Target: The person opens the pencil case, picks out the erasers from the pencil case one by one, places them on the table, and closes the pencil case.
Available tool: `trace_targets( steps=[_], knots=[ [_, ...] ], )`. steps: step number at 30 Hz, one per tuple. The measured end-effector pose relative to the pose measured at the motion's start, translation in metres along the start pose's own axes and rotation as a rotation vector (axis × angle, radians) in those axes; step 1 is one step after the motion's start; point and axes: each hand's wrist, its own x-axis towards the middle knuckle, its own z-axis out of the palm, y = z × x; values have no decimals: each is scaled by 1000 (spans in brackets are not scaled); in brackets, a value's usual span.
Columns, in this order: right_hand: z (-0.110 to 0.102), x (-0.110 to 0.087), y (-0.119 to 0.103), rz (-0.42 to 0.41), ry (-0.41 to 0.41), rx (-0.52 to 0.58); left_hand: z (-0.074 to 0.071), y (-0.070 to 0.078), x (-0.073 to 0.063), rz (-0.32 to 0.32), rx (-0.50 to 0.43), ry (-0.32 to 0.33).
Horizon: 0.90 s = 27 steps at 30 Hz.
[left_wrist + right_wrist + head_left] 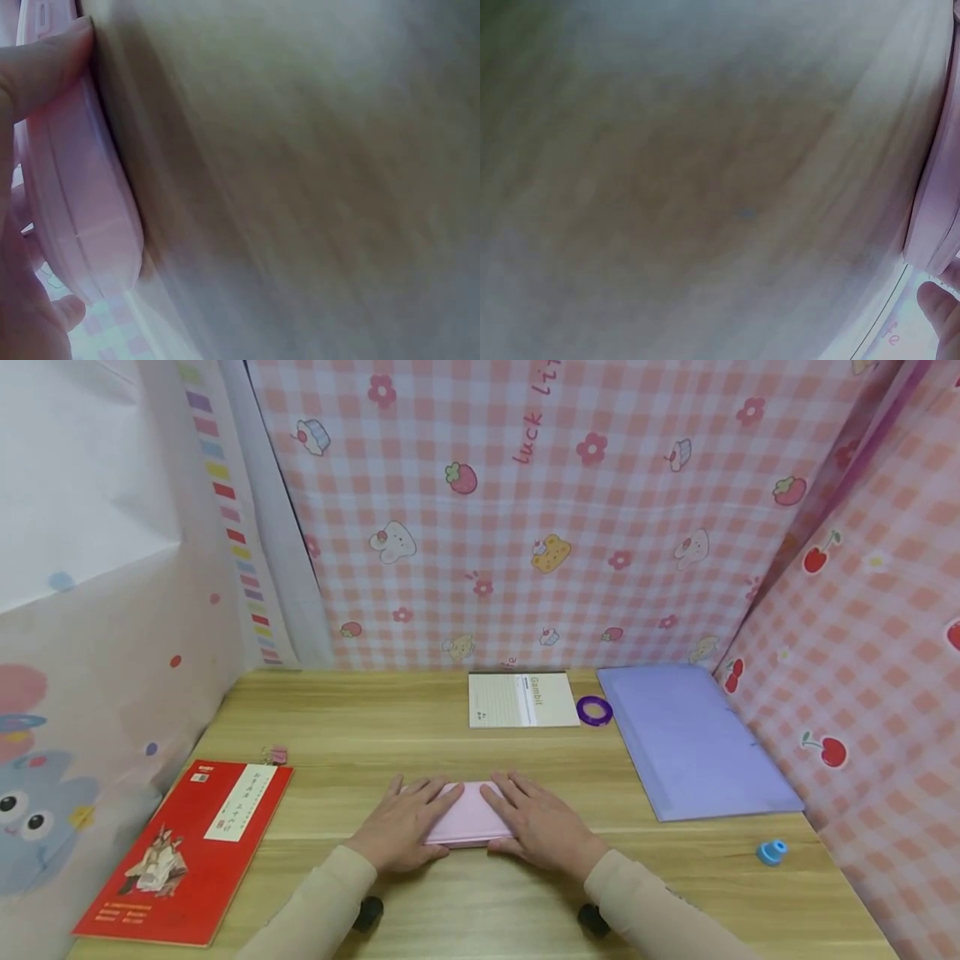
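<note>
A pale pink case (468, 817) with rounded corners lies on the wooden table in front of me. Its side, with a seam running along it and a small rectangular latch mark, shows in the left wrist view, where the thumb (52, 71) presses against that side. My left hand (405, 828) grips the case's left end, fingers spread over the top. At the opposite end my right hand (546, 828) holds it likewise, thumb along the near edge. In the right wrist view only a strip of the case (937, 206) and a fingertip (936, 304) appear.
To the left lies a red book (187, 852) with a pink clip (278, 754) at its top corner. A notepad (522, 700), a purple tape ring (595, 711) and a lilac folder (697, 743) lie farther back. A small blue object (771, 852) stands at right. Patterned cloth surrounds the table.
</note>
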Motion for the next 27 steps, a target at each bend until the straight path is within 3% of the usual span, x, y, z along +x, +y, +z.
trace_targets(
  steps=[19,27],
  knots=[
    [-4,2,1,14,-53,-78,-1,-3,0,27,-1,18],
    [-6,2,2,9,-42,-43,-2,-2,-3,10,10,29]
  ],
)
